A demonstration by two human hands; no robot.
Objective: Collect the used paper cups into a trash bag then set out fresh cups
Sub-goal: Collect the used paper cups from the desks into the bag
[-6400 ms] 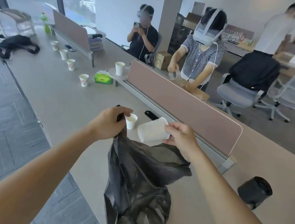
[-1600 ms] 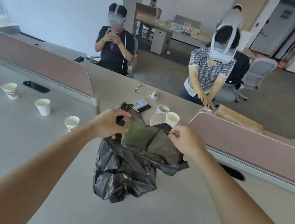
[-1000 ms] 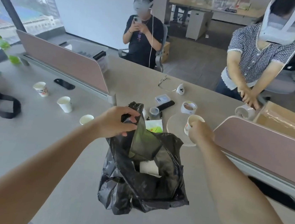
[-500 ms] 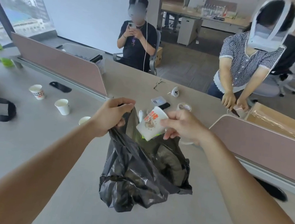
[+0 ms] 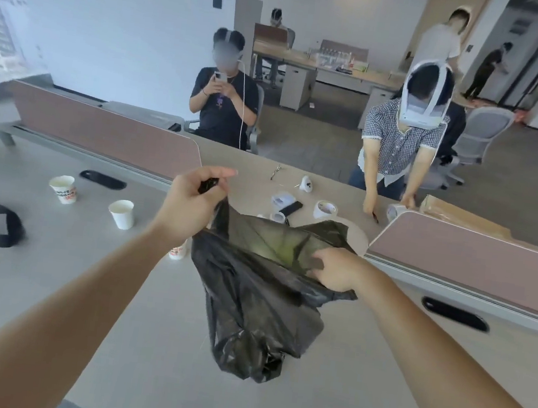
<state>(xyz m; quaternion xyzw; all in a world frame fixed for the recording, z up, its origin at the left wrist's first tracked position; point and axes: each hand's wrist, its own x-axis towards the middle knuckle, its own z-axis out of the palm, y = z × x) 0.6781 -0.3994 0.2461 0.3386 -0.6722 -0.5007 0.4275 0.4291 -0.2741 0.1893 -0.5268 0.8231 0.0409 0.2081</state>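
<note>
While three used cups stand on the desk [image 5: 155, 376] at the left, collecting looks like the step in hand. Farthest left is a printed paper cup [image 5: 63, 189], then a plain white cup [image 5: 121, 214], then a third cup [image 5: 177, 252] half hidden behind the left forearm. The left hand [image 5: 193, 204] pinches a bunched corner of the black trash bag [image 5: 258, 304] and lifts it, so the bag hangs over the desk with its mouth open. At that mouth the right hand [image 5: 337, 270] has its fingers bent over the near rim; I cannot tell whether they hold anything. Next, I judge, the right hand must draw clear and reach across to the nearest cup, with the left holding the mouth wide.
</note>
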